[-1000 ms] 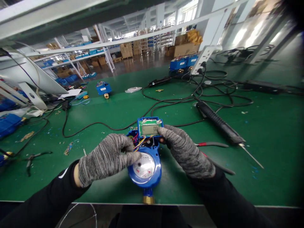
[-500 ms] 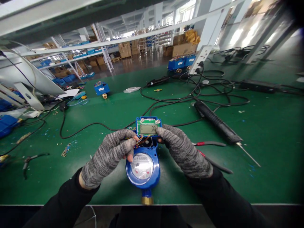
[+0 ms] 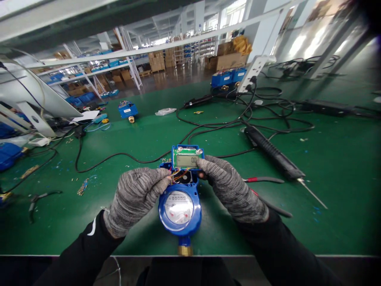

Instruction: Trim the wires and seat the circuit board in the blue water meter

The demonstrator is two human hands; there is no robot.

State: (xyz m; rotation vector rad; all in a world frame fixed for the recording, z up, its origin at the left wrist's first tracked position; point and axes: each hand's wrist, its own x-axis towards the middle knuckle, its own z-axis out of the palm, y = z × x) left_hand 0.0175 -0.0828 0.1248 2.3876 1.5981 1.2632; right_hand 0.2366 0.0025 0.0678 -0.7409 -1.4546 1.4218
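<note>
A blue water meter (image 3: 180, 210) lies on the green bench with its round dial facing up and its brass end toward me. Above the dial, my right hand (image 3: 229, 184) grips the edge of a blue-framed display module (image 3: 187, 158), whose lit LCD shows digits. Thin coloured wires (image 3: 179, 174) run from the module into the open black compartment below it. My left hand (image 3: 141, 194) pinches at these wires with thumb and forefinger, left of the compartment. Both hands wear grey fingerless gloves. The left fingertips partly cover what they hold.
Red-and-black pliers (image 3: 268, 200) and a black soldering iron (image 3: 272, 153) lie to the right. Black cables (image 3: 208, 126) cross the bench toward a white power strip (image 3: 253, 73). Small cutters (image 3: 38, 200) lie at left. Another blue meter (image 3: 127, 110) stands farther back.
My left hand has shifted slightly, its fingers drawing closer together at the wires and uncovering more of the meter's left side. The right hand still holds the display module.
</note>
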